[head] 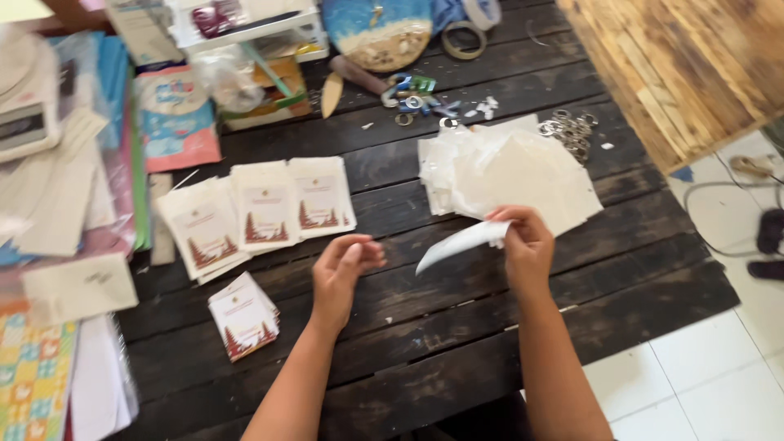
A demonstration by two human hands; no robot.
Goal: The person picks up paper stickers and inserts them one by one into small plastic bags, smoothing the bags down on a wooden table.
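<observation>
Closest to the camera were the person's two bare forearms, reaching out over a dark plank table (425,327). The right hand (527,245) was pinched shut on a clear plastic sleeve (457,243), thumb and fingers gripping one end while the rest of it hung curved out toward the left hand. The left hand (345,269) was loosely curled, half open, holding nothing, just short of the sleeve's free tip.

Taking the table as the reference: right behind the right hand, around the table's middle, sat a messy pile of clear sleeves (506,171), with the held one just in front of it. Beyond the left hand lay three fanned batches of white cards with red tree prints (261,208), and a small stack of the same cards (243,314) sat nearer the person, just left of the left forearm. At the far edge there was a heap of metal rings (569,131), a blue and sand coloured round plaque (377,31) and a roll of tape (463,39). Papers and coloured packs (65,204) crowded the left side.
</observation>
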